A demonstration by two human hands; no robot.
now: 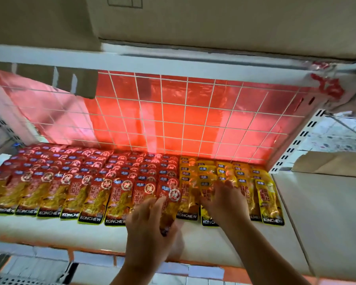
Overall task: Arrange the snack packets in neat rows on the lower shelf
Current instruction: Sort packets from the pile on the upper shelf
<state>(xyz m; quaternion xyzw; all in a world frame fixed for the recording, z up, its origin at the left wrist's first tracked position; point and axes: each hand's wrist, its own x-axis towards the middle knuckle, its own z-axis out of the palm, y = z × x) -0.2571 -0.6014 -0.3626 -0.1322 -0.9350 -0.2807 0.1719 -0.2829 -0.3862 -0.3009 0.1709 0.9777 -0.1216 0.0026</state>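
The left hand [147,223] has its fingers curled round the lower half of one red packet [171,199] and grips it at the right end of the front red row, just beside the first yellow column. That packet's long axis runs front to back. Its round seal and top end point toward the back of the shelf [39,229], and its bottom end sticks out toward the person, past the fronts of its neighbours. It leans a little to the right and is partly raised off the row. The right hand [224,199] is spread wide, with fingers nearly straight, and rests palm-down on the front of the yellow packets [269,200], covering about two columns; it grasps nothing. The other red packets [74,182] fill the left and middle of the shelf in overlapping columns. Each lies flat with its long axis front to back, its black-banded end toward the front edge and its top toward the wire grid [173,116] backed with red foil. The yellow packets lie the same way at the right end, their front edges less even than the red ones. A bare white strip of shelf runs in front of the rows. Cardboard boxes [214,23] stand on the level above.
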